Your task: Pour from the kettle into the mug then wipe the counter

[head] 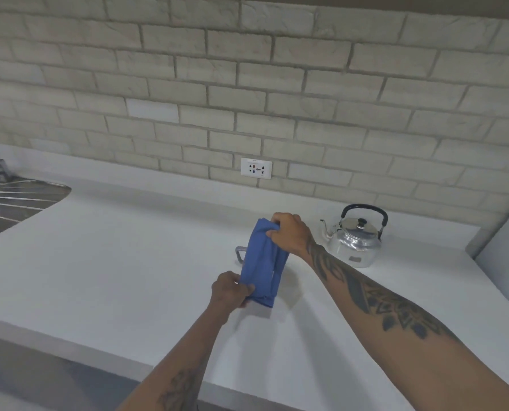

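A blue cloth hangs folded between both hands, just above the white counter. My right hand pinches its top end and my left hand grips its bottom end. Behind the cloth only the grey handle of the mug shows; the rest of the mug is hidden. The shiny metal kettle with a black handle stands on the counter to the right of my right hand, spout pointing left.
A steel sink drainboard lies at the far left. A wall socket sits low on the brick wall behind. A grey side panel closes the counter at the right. The counter's front edge runs along the bottom left.
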A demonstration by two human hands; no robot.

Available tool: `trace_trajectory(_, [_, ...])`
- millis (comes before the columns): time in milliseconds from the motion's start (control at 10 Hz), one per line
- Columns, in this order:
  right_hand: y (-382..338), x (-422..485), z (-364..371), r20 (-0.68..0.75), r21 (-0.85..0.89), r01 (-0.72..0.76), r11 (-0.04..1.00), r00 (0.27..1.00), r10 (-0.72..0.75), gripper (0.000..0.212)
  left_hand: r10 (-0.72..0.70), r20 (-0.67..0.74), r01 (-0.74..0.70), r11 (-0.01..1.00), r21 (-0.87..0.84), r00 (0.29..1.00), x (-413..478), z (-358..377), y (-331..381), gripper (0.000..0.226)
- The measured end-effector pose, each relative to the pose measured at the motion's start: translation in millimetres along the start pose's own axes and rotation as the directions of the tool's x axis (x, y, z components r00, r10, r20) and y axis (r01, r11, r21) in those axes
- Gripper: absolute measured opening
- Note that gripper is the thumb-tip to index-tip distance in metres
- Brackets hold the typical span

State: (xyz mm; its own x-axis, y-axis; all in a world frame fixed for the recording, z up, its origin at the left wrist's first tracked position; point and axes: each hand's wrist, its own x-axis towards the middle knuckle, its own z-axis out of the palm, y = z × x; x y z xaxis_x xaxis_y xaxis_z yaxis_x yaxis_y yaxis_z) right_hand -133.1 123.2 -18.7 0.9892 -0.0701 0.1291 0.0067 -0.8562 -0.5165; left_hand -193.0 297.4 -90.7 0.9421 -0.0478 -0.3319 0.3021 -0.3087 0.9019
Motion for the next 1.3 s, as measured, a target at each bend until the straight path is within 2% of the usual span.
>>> trace_trajectory(200, [-72,23,58,0.121,0.043,0.111,0.993,0.986,-0.115,0.020,-0.080,-0.184,0.072,0.996,-0.048,0.980,0,-81,-29,0.020])
trace_trajectory(400, [-111,34,116,0.259,0.030,0.133,0.991,0.956,-0.136,0.024,-0.178,-0.276,0.175,0.984,-0.032,0.945,11,-133,-63,0.019])
trace_trajectory(500, [-116,38,140,0.303,-0.026,0.138,0.990,0.945,-0.123,0.015,-0.228,-0.283,0.244,0.969,0.024,0.932,20,-143,-75,0.018])
trace_trajectory(700, [-111,46,173,0.360,-0.119,0.133,0.984,0.929,-0.082,0.009,-0.287,-0.230,0.334,0.920,0.205,0.930,34,-147,-89,0.028])
trace_trajectory(800, [-106,52,185,0.370,-0.127,0.120,0.985,0.927,-0.066,0.010,-0.301,-0.214,0.355,0.887,0.295,0.929,39,-146,-91,0.041])
trace_trajectory(900, [-103,55,195,0.384,-0.128,0.117,0.985,0.922,-0.059,0.021,-0.297,-0.212,0.362,0.827,0.430,0.931,37,-147,-84,0.044])
trace_trajectory(1000, [-104,58,195,0.396,-0.148,0.135,0.980,0.916,-0.067,0.030,-0.237,-0.234,0.332,0.738,0.587,0.943,41,-150,-83,0.042])
trace_trajectory(1100, [-107,59,177,0.376,-0.143,0.150,0.978,0.923,-0.087,0.036,-0.146,-0.245,0.275,0.702,0.657,0.958,46,-152,-72,0.040])
trace_trajectory(1200, [-101,69,148,0.282,-0.122,0.153,0.981,0.953,-0.114,0.038,0.044,-0.246,0.143,0.708,0.692,0.968,57,-148,-47,0.038])
trace_trajectory(1300, [-88,77,108,0.155,-0.126,0.125,0.984,0.982,-0.105,0.038,0.163,-0.200,0.030,0.697,0.716,0.966,68,-138,-9,0.037])
